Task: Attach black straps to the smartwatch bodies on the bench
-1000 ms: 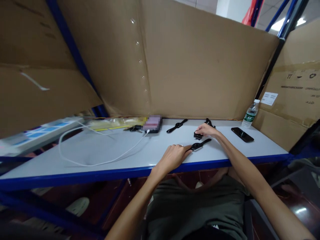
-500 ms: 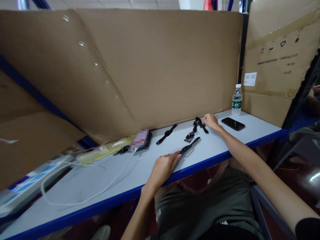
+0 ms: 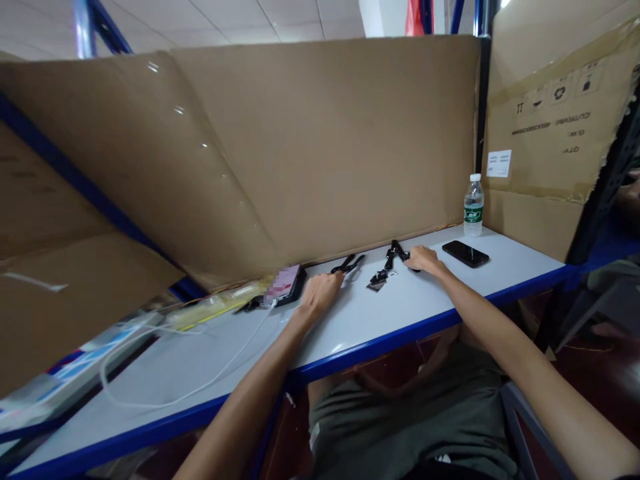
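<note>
My left hand point(image 3: 323, 292) lies on the grey shelf top point(image 3: 350, 320) with its fingers curled round the near end of a black watch point(image 3: 349, 263) by the cardboard back wall. Further right, my right hand point(image 3: 423, 259) rests knuckles up, fingers closed on the end of a bunch of black watch straps point(image 3: 395, 253). A small dark square part point(image 3: 377, 283) lies just in front of the straps, between my two hands.
A black phone point(image 3: 465, 253) and a water bottle point(image 3: 473, 207) are at the right end. A blurred device point(image 3: 285, 282) with a white cable point(image 3: 200, 383) lies left of my left hand. Cardboard sheets point(image 3: 325, 147) wall the back and right. A blue edge point(image 3: 380, 340) rims the shelf.
My left hand has gone from the front of the shelf to the back wall, and the black watch it touched is there with it. My right hand stays at the strap bunch.
</note>
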`<state>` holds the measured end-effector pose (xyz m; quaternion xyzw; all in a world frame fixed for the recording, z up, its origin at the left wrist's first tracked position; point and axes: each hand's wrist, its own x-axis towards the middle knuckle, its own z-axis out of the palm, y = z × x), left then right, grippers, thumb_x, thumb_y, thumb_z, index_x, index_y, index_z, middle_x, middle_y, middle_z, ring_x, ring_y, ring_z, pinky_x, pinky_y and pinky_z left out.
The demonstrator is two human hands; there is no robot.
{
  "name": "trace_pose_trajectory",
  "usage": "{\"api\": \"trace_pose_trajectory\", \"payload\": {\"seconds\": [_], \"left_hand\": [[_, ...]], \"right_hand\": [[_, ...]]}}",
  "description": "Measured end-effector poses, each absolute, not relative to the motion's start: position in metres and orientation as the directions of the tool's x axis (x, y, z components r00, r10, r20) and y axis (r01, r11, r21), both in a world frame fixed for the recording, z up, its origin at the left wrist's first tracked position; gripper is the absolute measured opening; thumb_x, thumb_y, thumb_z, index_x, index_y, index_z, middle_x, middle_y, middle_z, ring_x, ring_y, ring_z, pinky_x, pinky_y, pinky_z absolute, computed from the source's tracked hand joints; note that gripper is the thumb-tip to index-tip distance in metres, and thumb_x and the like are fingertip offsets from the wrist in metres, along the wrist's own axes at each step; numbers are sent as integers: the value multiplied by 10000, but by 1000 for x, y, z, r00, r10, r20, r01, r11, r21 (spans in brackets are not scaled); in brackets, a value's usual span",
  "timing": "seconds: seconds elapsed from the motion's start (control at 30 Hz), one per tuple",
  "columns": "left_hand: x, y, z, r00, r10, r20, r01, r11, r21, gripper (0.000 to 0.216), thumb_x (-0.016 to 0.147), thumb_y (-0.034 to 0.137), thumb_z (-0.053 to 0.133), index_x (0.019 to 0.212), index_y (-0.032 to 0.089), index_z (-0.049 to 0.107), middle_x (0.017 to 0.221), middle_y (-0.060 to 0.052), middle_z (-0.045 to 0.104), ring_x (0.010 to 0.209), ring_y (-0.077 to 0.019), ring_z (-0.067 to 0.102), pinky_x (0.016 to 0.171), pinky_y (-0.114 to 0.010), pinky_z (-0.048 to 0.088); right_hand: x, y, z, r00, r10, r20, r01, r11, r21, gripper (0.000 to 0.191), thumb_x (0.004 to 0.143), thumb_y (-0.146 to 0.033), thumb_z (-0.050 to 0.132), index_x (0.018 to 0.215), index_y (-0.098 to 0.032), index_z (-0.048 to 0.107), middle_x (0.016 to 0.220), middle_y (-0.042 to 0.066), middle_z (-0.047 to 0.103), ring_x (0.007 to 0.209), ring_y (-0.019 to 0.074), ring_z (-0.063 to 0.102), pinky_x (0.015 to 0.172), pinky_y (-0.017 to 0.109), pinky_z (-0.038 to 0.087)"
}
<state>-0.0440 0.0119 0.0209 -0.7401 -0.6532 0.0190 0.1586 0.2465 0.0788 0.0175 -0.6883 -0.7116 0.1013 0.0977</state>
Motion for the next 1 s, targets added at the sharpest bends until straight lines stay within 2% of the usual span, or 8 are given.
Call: {"api": "trace_pose_trajectory", "payload": {"seconds": [0.3, 0.47, 0.53, 0.6, 0.7, 0.77, 0.87, 1.0], "left_hand": [[-45, 22, 4, 108, 977, 186, 985, -79, -156, 466, 1070, 381, 344, 1197, 185, 747, 1125, -214, 770, 1048, -315, 744, 891, -380, 515], [-44, 22, 4, 94, 970, 224, 994, -81, -67, 404, 1032, 350, 437, 1129, 155, 777, 1178, -222, 742, 1058, -332, 730, 886, -377, 514], [-43, 19, 9, 84, 965, 250, 996, -75, -44, 383, 1024, 355, 466, 1159, 159, 767, 1192, -216, 726, 1031, -326, 732, 872, -372, 513], [-43, 13, 18, 65, 953, 295, 998, -60, -27, 405, 1043, 356, 429, 1262, 180, 721, 1228, -205, 698, 1004, -311, 731, 846, -367, 511], [-45, -8, 30, 41, 917, 398, 999, -38, -14, 479, 1089, 336, 276, 1429, 223, 594, 1305, -183, 642, 1060, -291, 703, 825, -360, 502], [-46, -28, 31, 76, 866, 495, 996, -91, 5, 463, 1098, 335, 266, 1383, 244, 618, 1248, -138, 655, 1097, -269, 675, 814, -337, 494], [-52, -58, 18, 256, 829, 498, 959, -282, -25, 379, 1085, 323, 354, 1187, 232, 707, 1085, -103, 679, 1019, -247, 657, 809, -334, 497], [-62, -81, -9, 423, 819, 389, 899, -433, -65, 335, 1063, 248, 395, 1060, 212, 728, 1037, -102, 680, 1027, -249, 618, 931, -380, 494]], "right_hand": [[283, 48, 35, -33, 991, -127, 991, 15, -136, 422, 866, -301, 637, 1216, -90, 742, 1199, 238, 743, 1109, 338, 717, 859, 356, 513], [308, 31, 25, -52, 999, -10, 997, 51, -50, 382, 953, -312, 521, 1162, -74, 734, 1235, 276, 706, 1076, 334, 709, 790, 331, 469], [308, 19, 24, -150, 988, 35, 987, 151, -50, 335, 971, -294, 482, 1038, -92, 740, 1103, 233, 737, 974, 292, 704, 731, 305, 417], [299, 5, 26, -341, 939, 44, 935, 344, -86, 284, 969, -277, 475, 905, -134, 712, 916, 139, 731, 837, 228, 656, 681, 287, 351], [269, -16, 30, -653, 757, 0, 740, 639, -211, 237, 947, -303, 523, 776, -179, 630, 712, 14, 612, 676, 157, 502, 644, 270, 280], [244, -24, 31, -775, 632, -25, 614, 742, -268, 243, 934, -313, 554, 729, -187, 590, 661, -20, 541, 629, 136, 418, 639, 266, 255], [214, -24, 30, -828, 560, -9, 540, 793, -282, 193, 916, -300, 598, 760, -189, 619, 683, -17, 554, 627, 135, 407, 638, 271, 242], [200, -15, 29, -783, 622, 8, 594, 752, -286, 167, 883, -348, 681, 831, -190, 696, 751, 10, 640, 660, 146, 491, 634, 266, 276]]}}
